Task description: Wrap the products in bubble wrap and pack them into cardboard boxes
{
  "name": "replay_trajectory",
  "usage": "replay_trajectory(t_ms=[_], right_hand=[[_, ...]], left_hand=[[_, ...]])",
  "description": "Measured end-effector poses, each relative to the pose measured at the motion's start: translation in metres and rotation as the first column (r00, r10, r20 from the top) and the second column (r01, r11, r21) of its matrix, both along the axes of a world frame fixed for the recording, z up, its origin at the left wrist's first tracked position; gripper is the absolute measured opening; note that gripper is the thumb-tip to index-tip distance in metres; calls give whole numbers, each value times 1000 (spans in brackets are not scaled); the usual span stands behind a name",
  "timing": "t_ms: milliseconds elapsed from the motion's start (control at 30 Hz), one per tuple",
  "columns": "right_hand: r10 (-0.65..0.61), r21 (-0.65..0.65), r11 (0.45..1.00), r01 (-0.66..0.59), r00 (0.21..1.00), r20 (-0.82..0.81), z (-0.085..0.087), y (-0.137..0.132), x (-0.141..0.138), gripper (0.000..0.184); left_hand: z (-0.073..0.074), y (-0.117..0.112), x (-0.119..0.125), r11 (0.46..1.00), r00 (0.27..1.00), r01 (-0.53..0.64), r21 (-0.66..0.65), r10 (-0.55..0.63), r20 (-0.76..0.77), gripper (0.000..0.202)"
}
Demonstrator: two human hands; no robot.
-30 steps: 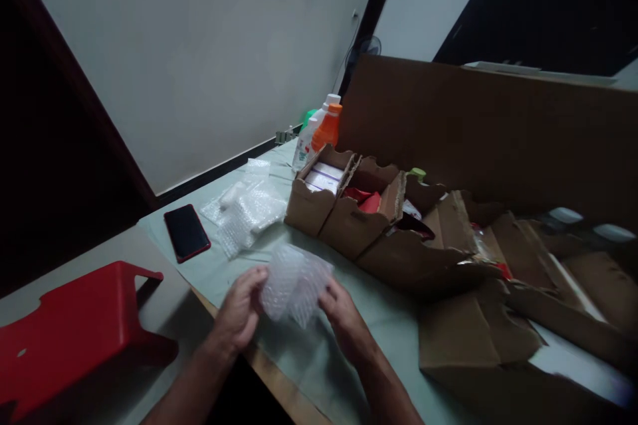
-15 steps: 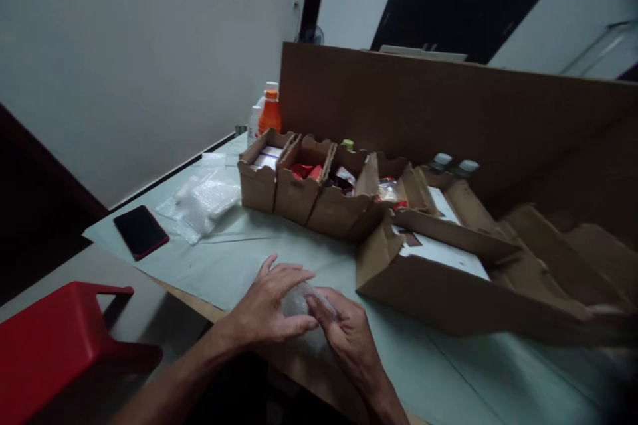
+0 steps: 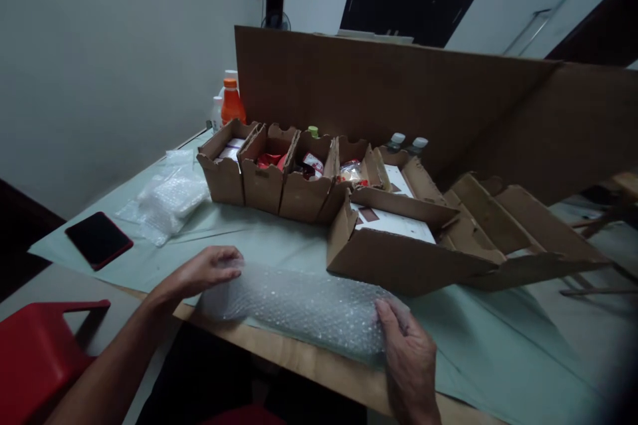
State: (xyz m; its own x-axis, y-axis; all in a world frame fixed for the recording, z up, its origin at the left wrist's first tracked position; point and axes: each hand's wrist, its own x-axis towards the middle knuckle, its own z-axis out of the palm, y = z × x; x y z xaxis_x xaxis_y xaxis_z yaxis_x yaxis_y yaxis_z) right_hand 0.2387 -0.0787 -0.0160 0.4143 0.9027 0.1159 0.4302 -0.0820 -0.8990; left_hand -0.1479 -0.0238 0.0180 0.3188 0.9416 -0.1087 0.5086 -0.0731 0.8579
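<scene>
Bubble wrap strip: the long clear strip [image 3: 304, 305] lies between the two hands, at the near edge of the surface [image 3: 279, 249].
Right hand: this hand [image 3: 411, 352] grips the strip's right end, thumb on top.
Left hand: this hand [image 3: 212, 272] meets the strip's other end with curled fingers; whether it pinches firmly, I cannot tell.
Change: half a second ago the wrap was bunched between the hands; now it is drawn out lengthwise, so its full length appears within reach.
Spare wrap: a loose pile [image 3: 172, 196] lies beyond the left hand.
Phone: a dark phone [image 3: 98, 239] lies left of the left hand.
Front box: just beyond the right hand, a cardboard box [image 3: 399, 265] holds something flat and white [image 3: 393, 222].
Box row: beyond both hands, the leftmost box [image 3: 224, 182] holds white packs [image 3: 232, 149]; the next box [image 3: 264, 187], red packets [image 3: 272, 161].
Bottle: an orange bottle [image 3: 232, 103] stands behind the row.
</scene>
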Motion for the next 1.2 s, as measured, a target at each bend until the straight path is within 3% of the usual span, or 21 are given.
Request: replay_trajectory(t_ms=[67,133,200,267,367,467,567,633,767,933,1067,1200], right_hand=[[14,-36,999,-10,995,99,-12,0,10,55],[0,3,1000,-1,957,291,-19,1,22,63],[-79,105,994,30,862,501,-20,0,29,69],[-127,183,983,12,761,636,-17,-1,22,65],[48,138,966,-219,675,736,-13,2,-23,52],[355,-25,851,-524,542,762,-19,9,-84,53],[502,-151,767,-624,436,747,-32,14,-114,55],[501,-171,769,-616,415,759,-40,12,-105,58],[399,-145,839,-524,412,819,-53,-1,-46,61],[293,-135,919,-371,412,863,-54,-15,15,52],[220,-96,956,-279,457,862,-41,-9,33,46],[272,-165,952,-259,462,844,-22,11,34,39]], left_hand=[[-2,9,2,998,990,-40,50,46,-130,22],[-5,12,9,977,931,-90,196,152,-331,35],[-9,6,22,902,841,-107,419,306,-445,50],[-13,-7,41,794,810,-55,605,390,-438,59],[-26,-29,75,709,852,161,687,252,-459,64],[-48,-41,92,728,809,378,572,40,-586,67],[-68,-43,78,767,737,439,468,-10,-676,66],[-76,-44,57,789,710,408,459,41,-703,63],[-81,-47,23,838,673,298,457,155,-723,58],[-82,-50,17,862,693,241,445,168,-701,55],[-68,-49,13,864,746,97,495,266,-610,51],[-49,-44,7,875,635,-104,472,424,-646,41]])
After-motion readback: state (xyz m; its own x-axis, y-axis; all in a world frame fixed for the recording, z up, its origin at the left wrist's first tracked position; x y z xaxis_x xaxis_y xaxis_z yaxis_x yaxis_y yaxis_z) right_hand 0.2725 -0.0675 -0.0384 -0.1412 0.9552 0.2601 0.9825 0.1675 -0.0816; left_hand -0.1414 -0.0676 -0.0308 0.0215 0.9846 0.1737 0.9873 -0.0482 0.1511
